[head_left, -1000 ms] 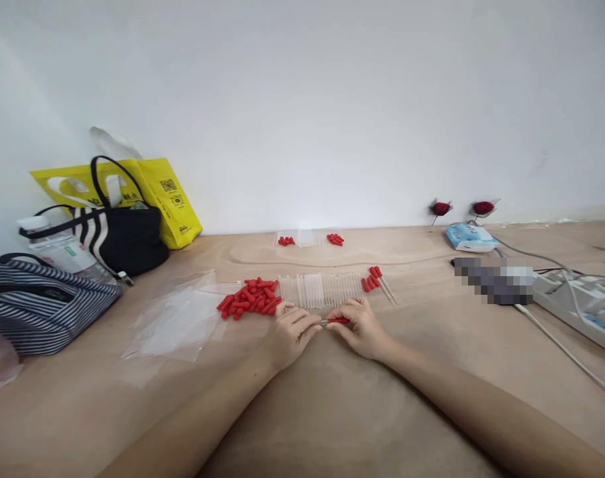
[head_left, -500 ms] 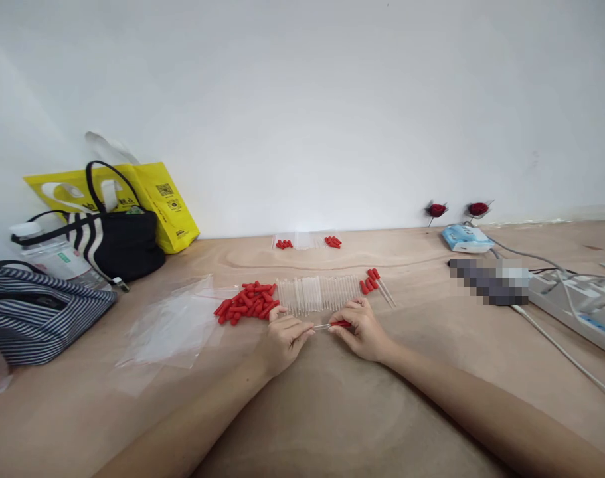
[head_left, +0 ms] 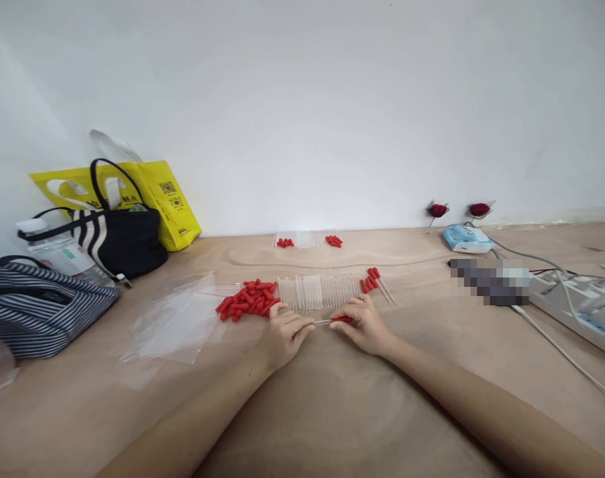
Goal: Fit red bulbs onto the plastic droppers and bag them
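Observation:
Between finger and thumb my left hand pinches a thin clear tube. My right hand grips a red rubber bulb, which sits at the tube's right end; how far the tube goes in is hidden by the fingers. Just beyond both hands lies a row of clear tubes. A pile of red bulbs is left of the row. To its right are a few loose red bulbs and two tubes with red bulbs on their ends.
Flat clear plastic bags lie on the left. Farther left are a striped bag, a bottle, a black bag and a yellow bag. Packed bulbs and tubes lie by the wall. A power strip and cables are right.
The red bulb and the tube between my hands have tilted and shifted up slightly. The view has moved a little; both hands keep their grip.

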The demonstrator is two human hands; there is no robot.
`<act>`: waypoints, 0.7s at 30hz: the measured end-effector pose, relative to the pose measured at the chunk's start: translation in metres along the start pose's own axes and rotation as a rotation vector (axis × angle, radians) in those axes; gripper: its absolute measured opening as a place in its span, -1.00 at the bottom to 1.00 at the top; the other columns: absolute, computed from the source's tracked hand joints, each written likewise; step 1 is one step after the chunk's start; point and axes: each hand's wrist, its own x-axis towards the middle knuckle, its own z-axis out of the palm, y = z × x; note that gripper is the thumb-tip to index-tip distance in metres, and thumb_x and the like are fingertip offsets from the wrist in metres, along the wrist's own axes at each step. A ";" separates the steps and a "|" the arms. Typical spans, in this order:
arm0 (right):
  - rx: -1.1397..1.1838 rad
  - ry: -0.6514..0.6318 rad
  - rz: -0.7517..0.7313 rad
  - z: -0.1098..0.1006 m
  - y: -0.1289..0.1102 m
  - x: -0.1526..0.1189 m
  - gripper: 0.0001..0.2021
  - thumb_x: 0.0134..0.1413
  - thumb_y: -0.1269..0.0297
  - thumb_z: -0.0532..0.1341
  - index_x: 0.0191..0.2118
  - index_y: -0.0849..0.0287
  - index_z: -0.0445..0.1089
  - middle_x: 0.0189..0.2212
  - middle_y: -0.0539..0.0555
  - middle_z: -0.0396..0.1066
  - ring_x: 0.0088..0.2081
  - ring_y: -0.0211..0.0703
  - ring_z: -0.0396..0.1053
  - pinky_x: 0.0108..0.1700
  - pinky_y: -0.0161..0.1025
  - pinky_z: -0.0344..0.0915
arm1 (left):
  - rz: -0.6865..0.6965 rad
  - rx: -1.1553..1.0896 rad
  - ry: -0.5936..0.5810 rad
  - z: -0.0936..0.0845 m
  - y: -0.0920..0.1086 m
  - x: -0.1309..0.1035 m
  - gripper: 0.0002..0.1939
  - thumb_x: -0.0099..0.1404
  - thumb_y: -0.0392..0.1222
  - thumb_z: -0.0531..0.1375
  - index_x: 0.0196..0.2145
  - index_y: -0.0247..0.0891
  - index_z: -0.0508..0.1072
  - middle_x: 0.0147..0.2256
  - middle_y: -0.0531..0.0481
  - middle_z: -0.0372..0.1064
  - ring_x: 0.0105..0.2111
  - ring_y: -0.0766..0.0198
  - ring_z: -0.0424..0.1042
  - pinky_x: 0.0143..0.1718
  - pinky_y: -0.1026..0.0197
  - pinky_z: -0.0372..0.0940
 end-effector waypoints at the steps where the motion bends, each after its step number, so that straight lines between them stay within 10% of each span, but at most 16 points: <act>1: 0.027 0.004 0.029 -0.001 0.001 0.000 -0.88 -0.04 0.19 0.21 -0.40 0.11 0.41 -0.49 0.02 0.42 -0.38 -0.20 0.30 -0.09 -0.04 0.02 | -0.010 -0.003 0.009 0.000 0.000 0.001 -0.86 0.25 -0.23 0.06 -0.35 -0.21 0.43 -0.48 0.08 0.48 -0.52 0.36 0.38 -0.12 0.07 -0.02; 11: 0.882 0.157 0.438 0.014 -0.014 0.009 -0.64 -0.30 0.07 0.33 -0.34 0.14 0.32 -0.49 -0.02 0.42 -0.47 -0.26 0.35 -0.34 -0.25 0.28 | -0.085 0.009 0.051 0.000 0.007 0.006 -0.79 0.28 -0.18 0.02 -0.33 -0.21 0.45 -0.65 0.13 0.35 -0.61 0.39 0.30 -0.13 0.11 0.04; 21: 0.663 0.255 0.516 -0.017 0.009 0.036 -0.73 -0.16 0.12 0.20 -0.34 0.19 0.37 -0.45 0.04 0.43 -0.44 -0.25 0.35 -0.38 -0.30 0.26 | -0.142 -0.079 0.018 -0.003 0.007 0.008 -0.83 0.22 -0.20 0.08 -0.24 -0.20 0.42 -0.39 0.03 0.47 -0.36 0.29 0.40 -0.11 0.07 -0.01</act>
